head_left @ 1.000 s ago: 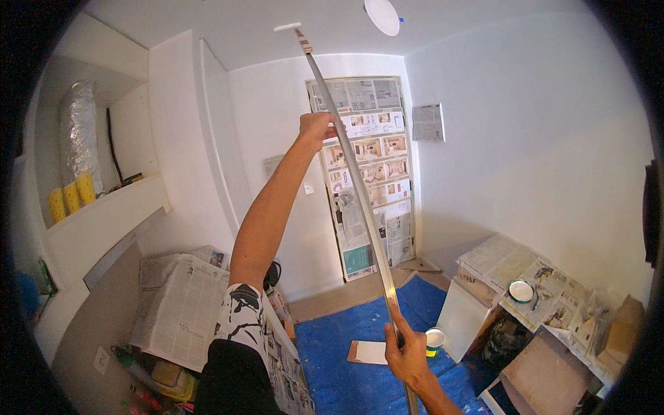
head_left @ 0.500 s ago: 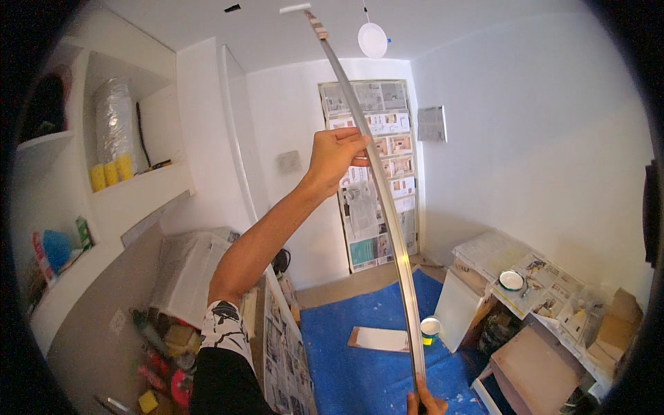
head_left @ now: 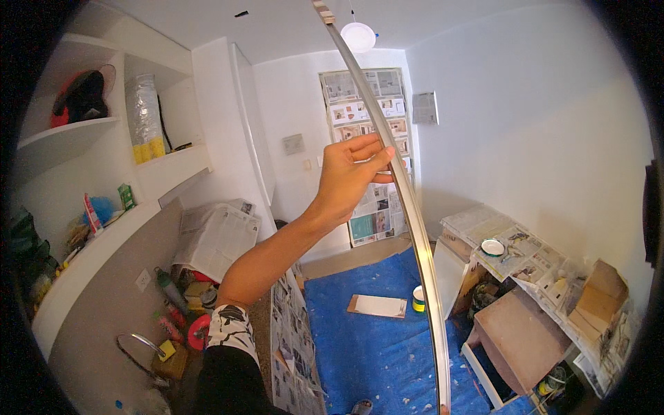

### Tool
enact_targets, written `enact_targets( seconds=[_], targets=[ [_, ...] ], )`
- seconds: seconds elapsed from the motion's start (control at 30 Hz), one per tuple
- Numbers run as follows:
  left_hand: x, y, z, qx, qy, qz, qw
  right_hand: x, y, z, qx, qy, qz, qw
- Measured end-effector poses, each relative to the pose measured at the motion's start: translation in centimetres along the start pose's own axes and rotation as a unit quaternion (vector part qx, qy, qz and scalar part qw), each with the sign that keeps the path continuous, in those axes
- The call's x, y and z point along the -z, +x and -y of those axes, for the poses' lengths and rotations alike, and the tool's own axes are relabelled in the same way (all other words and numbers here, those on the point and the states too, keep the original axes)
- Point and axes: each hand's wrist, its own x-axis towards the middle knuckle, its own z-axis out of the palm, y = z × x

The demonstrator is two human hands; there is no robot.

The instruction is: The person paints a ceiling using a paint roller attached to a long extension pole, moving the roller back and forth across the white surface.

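A long, slim, silvery metal strip (head_left: 417, 235) stands tilted in front of me, running from the ceiling area at the top down to the lower edge. It looks bent through the lens. Its upper end (head_left: 323, 12) is brown and pale striped. My left hand (head_left: 354, 169) pinches the strip partway up, thumb in front and fingers behind. Of my right hand (head_left: 443, 409), only a sliver of a fingertip shows at the strip's foot; the rest lies below the picture.
A blue sheet (head_left: 366, 339) covers the floor, with a white-faced board (head_left: 377, 306) and a paint tin (head_left: 418, 299) on it. Newspaper-covered furniture (head_left: 477, 225) stands right, shelves (head_left: 76, 131) and a counter left. A round lamp (head_left: 358, 37) hangs ahead of a newspaper-covered door (head_left: 366, 228).
My left hand and the strip have shifted slightly right and down in the picture. My right hand has slid almost out at the lower edge. The view has turned a little left and down.
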Motion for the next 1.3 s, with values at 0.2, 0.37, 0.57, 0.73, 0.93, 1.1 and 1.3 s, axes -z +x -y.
enact_targets(
  seconds=[0.2, 0.37, 0.57, 0.73, 0.93, 1.1, 1.3],
  targets=[
    [-1.6, 1.6, -0.2, 0.003, -0.01, -0.003, 1.0, 2.3, 0.7, 1.0, -0.007, -0.026, 0.048, 0.998],
    [0.2, 6.0, 1.5, 0.002, 0.013, -0.038, 0.999, -0.1, 4.7, 1.5, 0.003, 0.0, 0.06, 0.998],
    [3.8, 12.0, 5.9, 0.006, -0.002, -0.069, 0.998, -5.6, 10.4, 0.8, -0.003, 0.043, 0.069, 0.997],
    [9.0, 17.3, 12.6, 0.012, 0.006, -0.087, 0.996, -12.5, 16.8, -0.9, -0.012, 0.045, 0.095, 0.994],
    [15.3, 25.5, 22.3, 0.032, 0.001, -0.101, 0.994, -24.1, 26.9, -5.4, 0.026, 0.046, 0.087, 0.995],
    [21.3, 32.9, 30.3, 0.056, 0.009, -0.09, 0.994, -32.3, 35.9, -7.5, 0.054, 0.097, 0.059, 0.992],
    [25.5, 40.7, 38.4, 0.045, -0.022, -0.123, 0.991, -38.6, 45.0, -9.4, 0.053, 0.052, 0.108, 0.991]
  ],
)
